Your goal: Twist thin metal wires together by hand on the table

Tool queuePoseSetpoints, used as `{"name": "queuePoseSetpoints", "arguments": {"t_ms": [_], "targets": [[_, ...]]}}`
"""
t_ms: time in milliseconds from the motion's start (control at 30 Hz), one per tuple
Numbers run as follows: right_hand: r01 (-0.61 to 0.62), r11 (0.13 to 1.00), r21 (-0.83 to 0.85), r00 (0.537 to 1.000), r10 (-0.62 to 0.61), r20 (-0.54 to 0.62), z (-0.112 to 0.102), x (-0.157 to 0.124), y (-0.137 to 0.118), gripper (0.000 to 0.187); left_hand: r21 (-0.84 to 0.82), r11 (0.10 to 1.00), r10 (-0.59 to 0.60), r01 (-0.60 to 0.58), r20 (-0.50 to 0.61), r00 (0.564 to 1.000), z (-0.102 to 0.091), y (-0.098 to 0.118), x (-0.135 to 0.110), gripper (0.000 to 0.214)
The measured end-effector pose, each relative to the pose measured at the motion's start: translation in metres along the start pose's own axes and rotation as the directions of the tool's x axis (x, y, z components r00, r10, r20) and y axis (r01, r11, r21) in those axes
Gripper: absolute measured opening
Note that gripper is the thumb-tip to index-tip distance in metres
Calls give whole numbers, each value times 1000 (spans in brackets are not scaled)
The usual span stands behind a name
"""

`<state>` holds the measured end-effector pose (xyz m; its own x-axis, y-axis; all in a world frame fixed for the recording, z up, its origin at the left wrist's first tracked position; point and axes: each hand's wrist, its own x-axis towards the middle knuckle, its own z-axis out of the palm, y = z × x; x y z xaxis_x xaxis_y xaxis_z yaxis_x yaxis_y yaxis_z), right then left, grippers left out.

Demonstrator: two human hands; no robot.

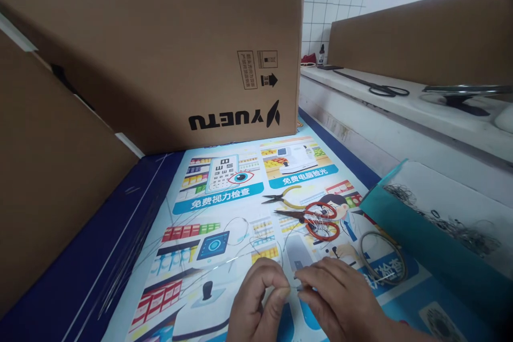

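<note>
My left hand (pixel 258 299) and my right hand (pixel 340 299) meet at the bottom middle, low over a printed poster mat (pixel 224 208). Both pinch a thin silver wire (pixel 224 263) between thumb and fingertips. The wire runs out to the left over the mat. Just beyond my hands lie red-handled scissors (pixel 318 220) and yellow-handled pliers (pixel 286 199). A coil of wire (pixel 380 256) lies to the right of my right hand.
A large cardboard box (pixel 160 59) marked YUETU stands at the back, another cardboard panel (pixel 44 171) at the left. A teal box (pixel 436 224) with several small metal rings sits at right. On the white ledge (pixel 401 107) lie black scissors (pixel 380 88).
</note>
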<state>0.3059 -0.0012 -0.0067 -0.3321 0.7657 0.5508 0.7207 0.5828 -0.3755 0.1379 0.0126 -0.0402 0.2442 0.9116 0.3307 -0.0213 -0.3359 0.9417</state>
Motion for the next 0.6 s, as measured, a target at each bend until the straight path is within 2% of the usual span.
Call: {"name": "queuePoseSetpoints", "arguments": {"t_ms": [100, 200, 267, 433, 600], "targets": [[76, 996, -57, 995, -79, -53, -2, 3, 2, 21, -25, 1000, -19, 17, -58, 998, 1, -1, 1, 12], [187, 973, -137, 975, -201, -95, -4, 5, 3, 24, -37, 999, -24, 22, -61, 998, 3, -2, 1, 12], [208, 960, -186, 969, -228, -94, -4, 5, 3, 23, -36, 999, -27, 25, -58, 998, 3, -1, 1, 13], [224, 955, -193, 972, -234, -32, -3, 3, 5, 24, -6, 1000, -20, 20, -48, 999, 3, 0, 1, 16], [159, 976, -147, 986, -165, -28, 1, 0, 7, 24, -8, 1000, -7, 7, -49, 999, 1, -1, 4, 14]]}}
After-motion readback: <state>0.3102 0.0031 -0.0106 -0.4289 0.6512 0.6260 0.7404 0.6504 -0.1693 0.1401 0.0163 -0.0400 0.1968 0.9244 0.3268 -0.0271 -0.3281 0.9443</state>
